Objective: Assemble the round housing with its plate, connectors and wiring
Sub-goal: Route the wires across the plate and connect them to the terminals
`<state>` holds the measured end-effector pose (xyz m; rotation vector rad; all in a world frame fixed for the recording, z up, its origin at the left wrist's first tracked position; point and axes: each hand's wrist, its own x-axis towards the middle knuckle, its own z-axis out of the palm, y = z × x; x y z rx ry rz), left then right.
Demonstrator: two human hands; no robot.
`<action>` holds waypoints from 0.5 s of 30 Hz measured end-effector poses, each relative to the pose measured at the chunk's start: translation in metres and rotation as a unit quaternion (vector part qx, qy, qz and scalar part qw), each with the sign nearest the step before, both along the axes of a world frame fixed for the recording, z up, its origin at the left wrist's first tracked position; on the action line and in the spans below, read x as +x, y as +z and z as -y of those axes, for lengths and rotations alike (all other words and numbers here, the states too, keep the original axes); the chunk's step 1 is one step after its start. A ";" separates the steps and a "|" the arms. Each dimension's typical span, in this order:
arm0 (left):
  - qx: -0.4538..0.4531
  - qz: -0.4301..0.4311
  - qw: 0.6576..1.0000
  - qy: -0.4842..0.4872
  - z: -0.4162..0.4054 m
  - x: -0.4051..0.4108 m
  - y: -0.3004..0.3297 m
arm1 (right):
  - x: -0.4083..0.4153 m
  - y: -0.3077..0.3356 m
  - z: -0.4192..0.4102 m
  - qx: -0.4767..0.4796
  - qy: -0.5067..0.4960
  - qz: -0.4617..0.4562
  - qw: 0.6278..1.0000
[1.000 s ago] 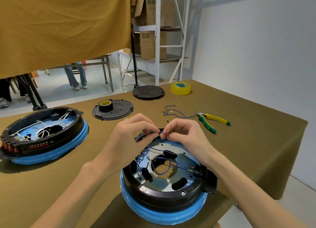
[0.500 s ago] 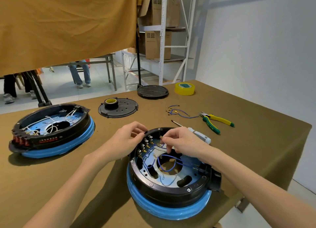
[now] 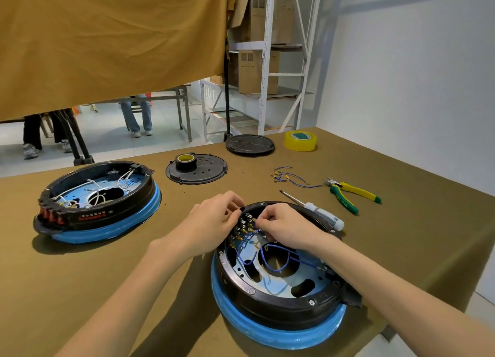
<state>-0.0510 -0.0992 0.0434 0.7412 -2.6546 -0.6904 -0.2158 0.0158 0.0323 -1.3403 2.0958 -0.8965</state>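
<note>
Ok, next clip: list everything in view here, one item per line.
near housing: 1, black on blue ring, front, blue wires inside
second housing: 1, black on blue, left, white wires
perforated plate: 1, black, centre back, small tape roll on it
round lid: 1, black, far edge
yellow tape: 1, far right
loose wires: a few, blue, beside pliers
pliers: 1, yellow-green, right
screwdriver: 1, white handle, behind near housing
shelving: 1, white, cardboard boxes
left hand: at housing rim
right hand: pinching at terminals
</note>
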 end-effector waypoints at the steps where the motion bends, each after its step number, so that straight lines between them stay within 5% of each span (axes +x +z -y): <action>1: -0.012 -0.001 1.000 -0.002 0.000 0.000 0.000 | 0.000 -0.002 -0.001 -0.006 -0.003 0.002 1.000; 15: -0.025 0.027 0.999 -0.003 -0.011 -0.002 -0.001 | 0.003 -0.002 -0.003 -0.018 0.010 -0.016 1.000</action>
